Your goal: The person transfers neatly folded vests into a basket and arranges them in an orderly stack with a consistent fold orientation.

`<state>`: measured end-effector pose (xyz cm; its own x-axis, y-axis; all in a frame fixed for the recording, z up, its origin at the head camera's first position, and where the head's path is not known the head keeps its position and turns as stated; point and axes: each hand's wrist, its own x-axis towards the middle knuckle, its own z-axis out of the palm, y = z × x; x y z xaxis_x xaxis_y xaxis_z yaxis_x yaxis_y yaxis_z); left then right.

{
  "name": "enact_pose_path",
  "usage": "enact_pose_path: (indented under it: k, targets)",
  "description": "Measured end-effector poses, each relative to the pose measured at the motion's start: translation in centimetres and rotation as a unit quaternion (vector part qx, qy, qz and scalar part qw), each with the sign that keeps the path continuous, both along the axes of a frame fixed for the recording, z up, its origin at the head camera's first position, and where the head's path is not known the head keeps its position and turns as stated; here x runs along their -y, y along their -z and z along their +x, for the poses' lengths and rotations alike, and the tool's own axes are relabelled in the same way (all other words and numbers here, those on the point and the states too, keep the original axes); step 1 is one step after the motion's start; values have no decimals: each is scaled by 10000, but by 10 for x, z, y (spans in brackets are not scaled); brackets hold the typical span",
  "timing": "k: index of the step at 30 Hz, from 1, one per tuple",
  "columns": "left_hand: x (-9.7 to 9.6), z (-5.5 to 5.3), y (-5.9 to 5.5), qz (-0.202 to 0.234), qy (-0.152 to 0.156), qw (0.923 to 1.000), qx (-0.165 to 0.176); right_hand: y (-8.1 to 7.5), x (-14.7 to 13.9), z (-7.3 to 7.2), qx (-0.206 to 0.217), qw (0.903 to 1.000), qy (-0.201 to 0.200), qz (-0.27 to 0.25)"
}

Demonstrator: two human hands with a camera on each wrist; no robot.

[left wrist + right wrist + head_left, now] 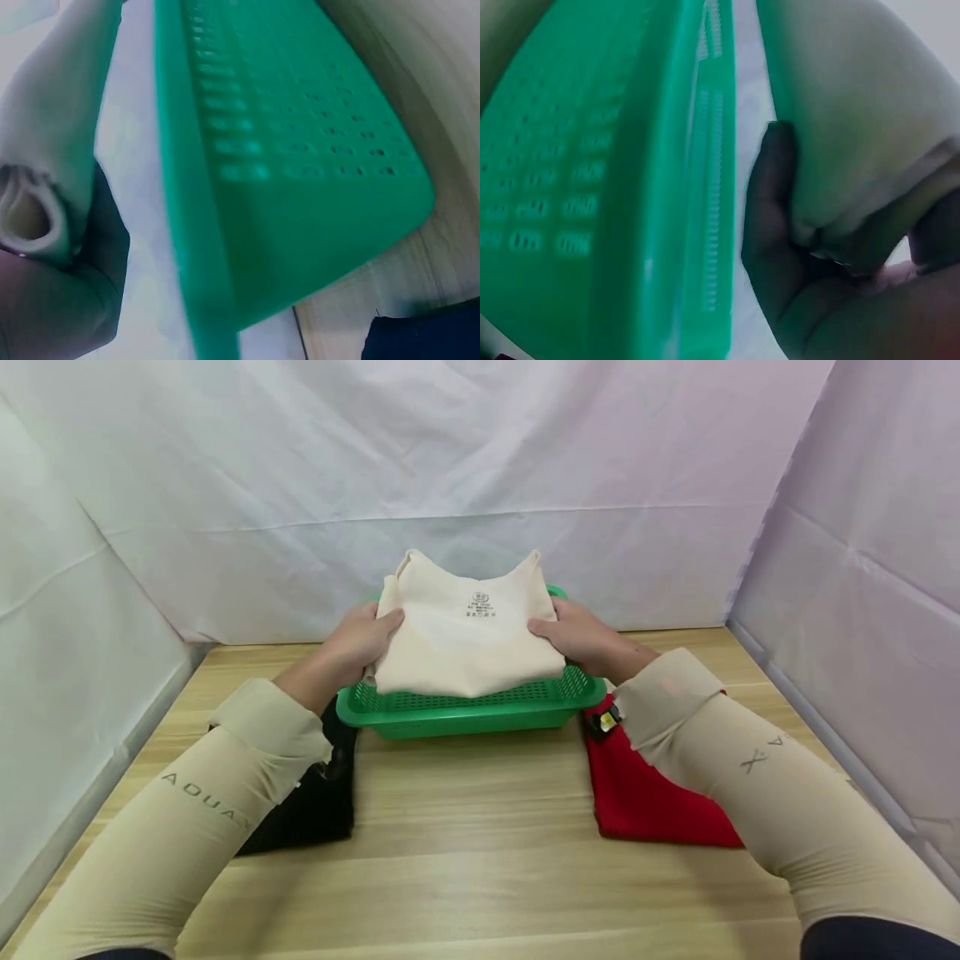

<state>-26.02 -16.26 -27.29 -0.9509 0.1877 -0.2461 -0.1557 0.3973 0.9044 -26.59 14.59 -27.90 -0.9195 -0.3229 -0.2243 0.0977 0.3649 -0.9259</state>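
Note:
A folded cream shirt [468, 643] hangs above a green perforated basket [472, 720], its neckline towards the back and a printed label inside the collar. My left hand [363, 639] grips its left side, thumb on top. At the other side my right hand [581, 633] holds it the same way. In the left wrist view, the rolled fabric edge [45, 210] lies within my left hand [60, 307]. The right wrist view shows the fingers of my right hand [802, 277] curled under the cloth [862, 112]. Both wrist views show the shirt apart from the basket wall.
A folded black garment [318, 802] lies on the wooden table [472, 860] left of the basket, partly under my left sleeve. On the right, a folded red garment [652, 802] lies partly behind my right sleeve. White curtains [480, 460] enclose the table at the back and sides.

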Motion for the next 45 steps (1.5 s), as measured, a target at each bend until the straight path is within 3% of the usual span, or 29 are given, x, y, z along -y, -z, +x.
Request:
enact_pose_path:
  k: [6,12,21,27,33,38,40,43,45]
  targets:
    - [1,-15,14,-353,471,9981,157,14,4,-15,165,9985,-174,491]
    - [3,-18,23,-449,1081,9928,246,29,10,-19,-163,9895,-310,1402]
    - [6,-20,39,-1341,999,9858,178,48,21,-18,-471,9777,-502,1983]
    - [6,-23,51,-1844,1071,9770,15,52,25,-18,-642,9646,-466,2516]
    - [0,-26,60,-2352,1002,9667,-77,53,23,-18,-557,9583,-525,2753]
    - [-6,-29,66,-2889,906,9530,-120,55,23,-22,-478,9469,-588,3124]
    - [-9,-28,66,-3227,927,9416,-272,55,24,-21,-639,9382,-671,3336]
    - [-11,-21,63,-3734,1002,9187,-810,53,26,-17,-1119,9183,-891,3692]
    - [-11,-17,62,-4134,1159,8938,-1298,54,26,-16,-1474,9030,-1081,3889]
